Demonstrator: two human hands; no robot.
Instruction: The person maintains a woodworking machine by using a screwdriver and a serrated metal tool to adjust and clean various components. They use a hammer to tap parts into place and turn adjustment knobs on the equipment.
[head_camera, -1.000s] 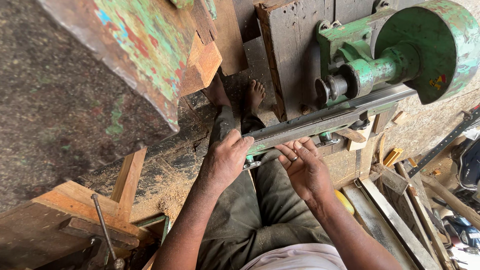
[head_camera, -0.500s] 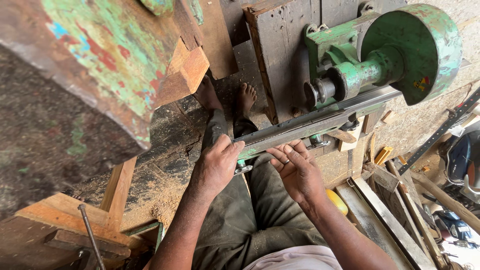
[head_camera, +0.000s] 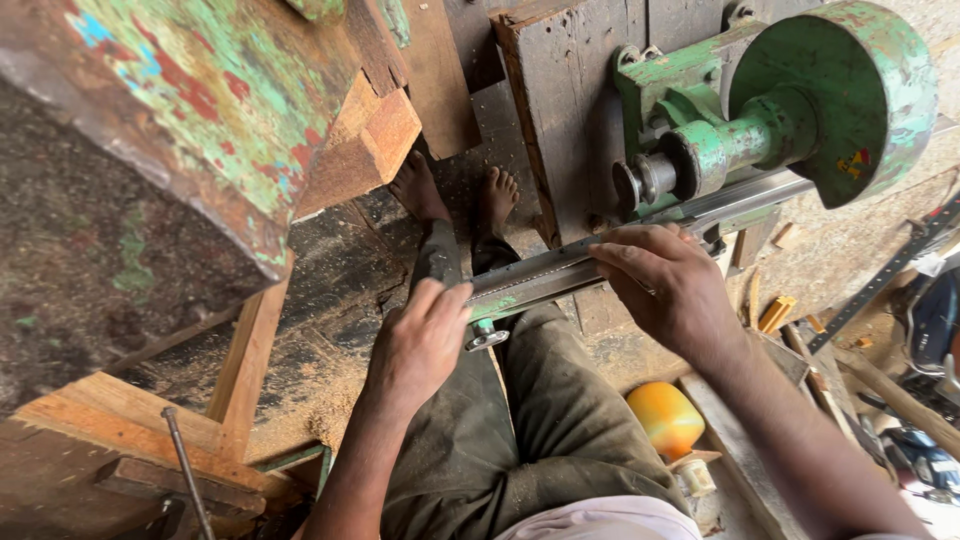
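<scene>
A long grey metal rail (head_camera: 620, 245) on a worn green lathe (head_camera: 790, 110) is gripped at its near end by the left hand (head_camera: 425, 335), fingers curled around it, and pinched farther along by the right hand (head_camera: 665, 285).

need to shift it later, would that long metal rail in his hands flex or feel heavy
The metal rail looks straight and rigid, so it probably won't flex. Being long metal, it is likely heavy and end-tippy; the left hand and right hand hold it apart.
</scene>
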